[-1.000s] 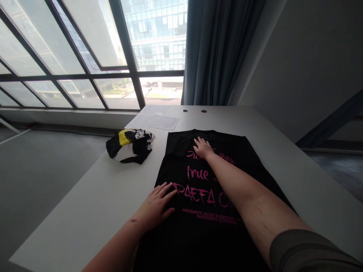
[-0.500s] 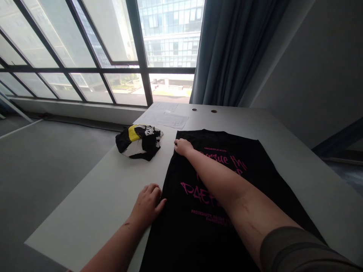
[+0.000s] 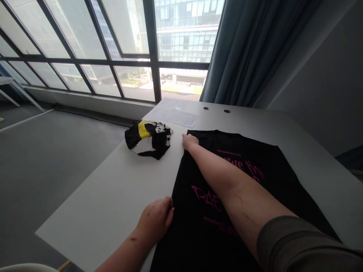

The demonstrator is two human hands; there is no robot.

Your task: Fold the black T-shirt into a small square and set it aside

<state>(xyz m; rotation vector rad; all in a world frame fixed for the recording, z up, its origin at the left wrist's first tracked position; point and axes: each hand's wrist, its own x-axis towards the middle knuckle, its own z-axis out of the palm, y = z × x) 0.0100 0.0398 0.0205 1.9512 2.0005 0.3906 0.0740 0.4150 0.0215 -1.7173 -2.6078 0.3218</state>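
A black T-shirt (image 3: pixel 193 238) with pink lettering lies spread flat on the white table (image 3: pixel 99 204). At its far left corner, the fingers of my right hand (image 3: pixel 190 142) are closed on the fabric, and my right forearm crosses over the print, hiding part of it. My left hand (image 3: pixel 159 215) is lower down along the same side edge, its fingers pinched together on the shirt's border. To the left of the shirt sits a bunched-up black, white and yellow garment (image 3: pixel 149 139), apart from both hands.
Sheets of paper (image 3: pixel 183 118) lie at the table's far end, beside two round cable holes (image 3: pixel 206 108). Behind are a window wall and a blue curtain (image 3: pixel 235 56). At the bottom left, a pale curved edge (image 3: pixel 28 268) shows.
My left hand has gone from resting with fingers apart by the shirt's edge to pinching it. The right hand stays at the far corner. The view has shifted left.
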